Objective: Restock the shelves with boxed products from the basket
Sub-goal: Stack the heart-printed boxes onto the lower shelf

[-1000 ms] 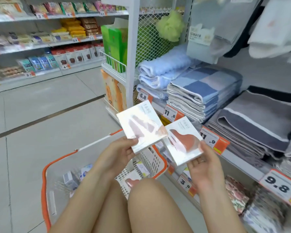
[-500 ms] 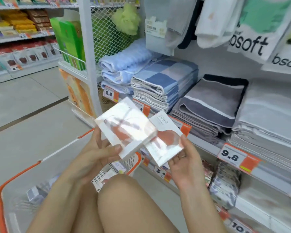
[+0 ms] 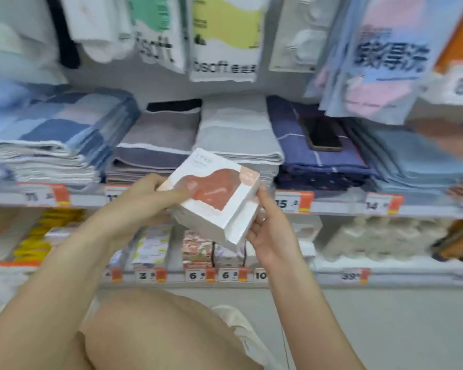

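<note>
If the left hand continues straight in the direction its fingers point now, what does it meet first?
The left hand points right, its fingers already on the white box. Beyond the box, the right hand grips the opposite edge, so it would probably come next. Depth is hard to judge.

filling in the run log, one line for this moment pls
phase: carrying to shelf | left hand: grips white cardboard boxes with terracotta print | right hand: grips same boxes | basket: out of view

folded towels fill upper shelf; packets crowd lower shelf
</note>
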{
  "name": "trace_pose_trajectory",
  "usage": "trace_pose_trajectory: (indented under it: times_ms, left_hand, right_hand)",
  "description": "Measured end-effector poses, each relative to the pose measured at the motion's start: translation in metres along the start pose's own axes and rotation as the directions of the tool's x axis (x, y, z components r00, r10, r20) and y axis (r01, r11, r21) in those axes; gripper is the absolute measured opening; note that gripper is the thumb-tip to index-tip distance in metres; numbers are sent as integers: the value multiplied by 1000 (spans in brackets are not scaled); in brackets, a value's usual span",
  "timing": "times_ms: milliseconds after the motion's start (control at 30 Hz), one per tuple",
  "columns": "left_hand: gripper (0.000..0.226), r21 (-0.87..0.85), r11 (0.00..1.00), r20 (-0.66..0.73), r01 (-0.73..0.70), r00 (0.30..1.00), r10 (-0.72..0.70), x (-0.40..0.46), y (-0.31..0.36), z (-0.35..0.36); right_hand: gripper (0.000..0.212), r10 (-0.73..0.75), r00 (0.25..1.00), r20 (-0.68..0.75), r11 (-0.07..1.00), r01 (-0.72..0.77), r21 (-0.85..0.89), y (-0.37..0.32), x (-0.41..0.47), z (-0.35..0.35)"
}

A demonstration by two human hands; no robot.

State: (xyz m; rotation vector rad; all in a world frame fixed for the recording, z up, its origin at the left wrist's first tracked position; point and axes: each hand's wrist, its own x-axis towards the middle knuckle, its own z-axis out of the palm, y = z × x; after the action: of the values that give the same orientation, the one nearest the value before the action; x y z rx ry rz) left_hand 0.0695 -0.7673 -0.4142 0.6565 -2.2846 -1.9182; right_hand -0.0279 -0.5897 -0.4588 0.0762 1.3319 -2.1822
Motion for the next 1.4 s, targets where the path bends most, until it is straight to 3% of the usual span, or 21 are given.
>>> trace_pose_trajectory:
  times_ms: [100,200,267,367,433,567,667,867,1067,1400]
  left_hand:
    - [50,-29,989,282,142,951,-128,20,3,36]
    - [32,70,964,535,257,806,-254,37,-7,85]
    - [37,181,937,596,299,725,-346,51,-20,116]
    - [45,268,899,596,347,673,-437,68,-43,156]
    - [35,280,889,561,362,689,-458,78,-60,175]
    - [83,213,882,430,420,770,-471,99,-101,192]
    - [98,168,895,307,413,841,-446,112,-125,195]
    - [101,121,949,56,292,952,-301,137,-162,202]
    - [101,182,966,-21,183,983,-182,148,-187,206]
    - [94,307,933,4,186,980,-197,174,-189,206]
  right_hand:
    - [27,-28,998,-49,998,25,-62,-16,-5,-48]
    - [32,-32,994,-100,987,16,-159,-19,-8,-96]
    - [41,5,989,-146,982,-32,-184,-15,-6,-124]
    - [53,64,980,-187,948,-118,-294,-4,3,-165]
    - [69,105,988,-113,912,-141,-385,9,11,-191]
    - [74,202,975,94,772,-100,-627,22,35,-224]
    - [103,218,967,135,704,-60,-708,31,68,-234]
    - [86,89,968,233,704,104,-702,49,125,-223]
    - [99,-21,979,203,595,175,-784,66,139,-221]
    - [97,-125,990,67,610,130,-782,92,150,-219]
